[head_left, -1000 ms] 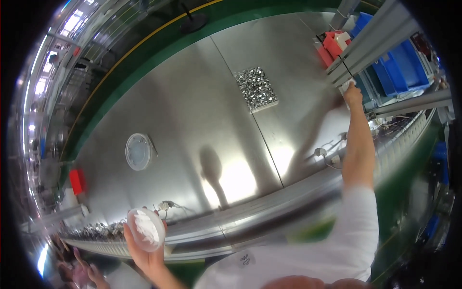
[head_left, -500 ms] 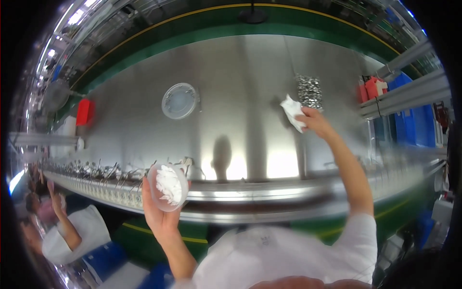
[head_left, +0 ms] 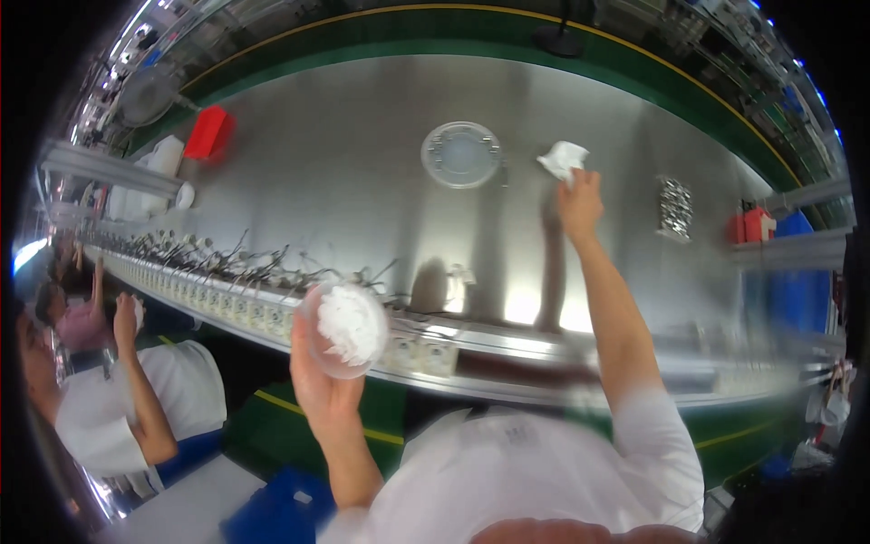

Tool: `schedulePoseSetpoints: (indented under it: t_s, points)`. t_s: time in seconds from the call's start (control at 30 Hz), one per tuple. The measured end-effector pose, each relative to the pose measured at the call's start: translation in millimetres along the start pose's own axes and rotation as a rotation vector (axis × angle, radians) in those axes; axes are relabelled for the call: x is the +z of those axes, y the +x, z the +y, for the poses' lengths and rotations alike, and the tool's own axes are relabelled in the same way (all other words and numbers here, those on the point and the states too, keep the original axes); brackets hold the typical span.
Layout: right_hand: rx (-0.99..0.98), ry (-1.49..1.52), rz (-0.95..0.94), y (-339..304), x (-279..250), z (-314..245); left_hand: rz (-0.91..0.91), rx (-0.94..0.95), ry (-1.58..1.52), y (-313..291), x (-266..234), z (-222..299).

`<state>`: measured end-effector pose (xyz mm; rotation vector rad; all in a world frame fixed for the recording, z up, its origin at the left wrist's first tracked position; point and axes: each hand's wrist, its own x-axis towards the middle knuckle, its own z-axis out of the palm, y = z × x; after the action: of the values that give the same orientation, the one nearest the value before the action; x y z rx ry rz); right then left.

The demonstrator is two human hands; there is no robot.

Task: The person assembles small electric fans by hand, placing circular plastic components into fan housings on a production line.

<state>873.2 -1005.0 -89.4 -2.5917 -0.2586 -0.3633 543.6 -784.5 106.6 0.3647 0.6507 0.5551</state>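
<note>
My left hand [head_left: 322, 390] is wrapped round a translucent round plastic tub [head_left: 379, 337], held tilted over the near edge of the metal table. White pieces [head_left: 350, 325] fill the tub; their exact kind is unclear. Out over the table, my right hand [head_left: 581, 201] pinches a crumpled white piece that looks like a cloth or thin bag [head_left: 564, 160]. Left of it lies a round clear lid or shallow dish [head_left: 462, 156] with small bits along its rim. A clear bag of small shiny metal parts [head_left: 674, 208] lies to the right.
White blocks with dark wires [head_left: 272, 313] line the table's near left edge. Red bins stand at the left [head_left: 209, 132] and right [head_left: 754, 225], by metal posts. A co-worker in white [head_left: 145, 399] sits at the left. A blue crate [head_left: 281, 508] is below.
My view has swung left, so the table's things appear farther right. My right hand has carried the white piece away from the bag of metal parts toward the clear lid. The left still holds the tub.
</note>
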Motion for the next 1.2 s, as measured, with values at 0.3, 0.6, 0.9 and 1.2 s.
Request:
schedulePoseSetpoints:
  t_s: [0.3,0.6,0.9,1.2]
  points:
    - [0.022,-0.524,-0.158,-9,-42,-36,-0.091,-0.183,0.232,63,-16,52]
    - [-0.493,0.641,-0.506,-124,-139,-272,-0.226,-0.361,0.350,90,-41,54]
    - [-0.733,0.249,-0.046,-176,-111,-277,-0.494,-0.446,0.450,94,-44,45]
    - [-0.556,0.178,0.003,-221,-144,-253,-0.673,-0.598,0.612,81,-49,18]
